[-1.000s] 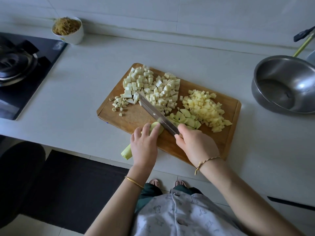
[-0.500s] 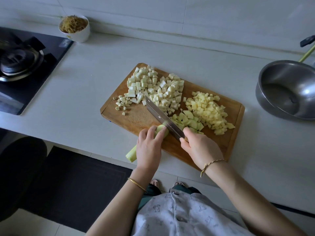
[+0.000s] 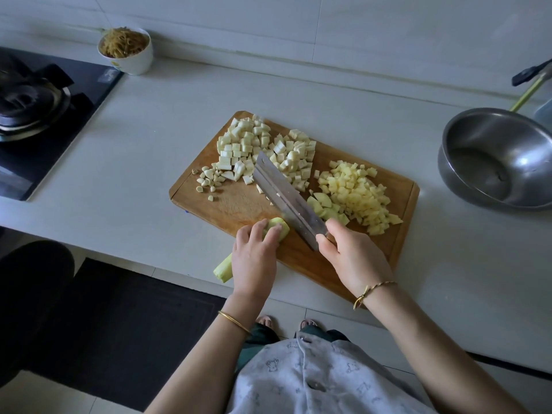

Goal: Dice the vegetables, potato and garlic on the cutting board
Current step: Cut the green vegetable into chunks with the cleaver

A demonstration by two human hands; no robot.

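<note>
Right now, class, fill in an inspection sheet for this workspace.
Surface: pale counter; a wooden board lies on it.
Job's things: on the board, white dice, yellow dice, garlic, green slices; a green stalk sticks out past its near edge.
Clutter: steel bowl at right, cup of shreds by the wall.
Hands: left hand holds the stalk down; right hand grips the knife, blade beside the stalk's cut end.
Cables: nothing seen.
Surroundings: hob at left, dark mat on the floor.

bare counter [image 3: 185,121] between stove [image 3: 44,115], board [image 3: 239,204].
</note>
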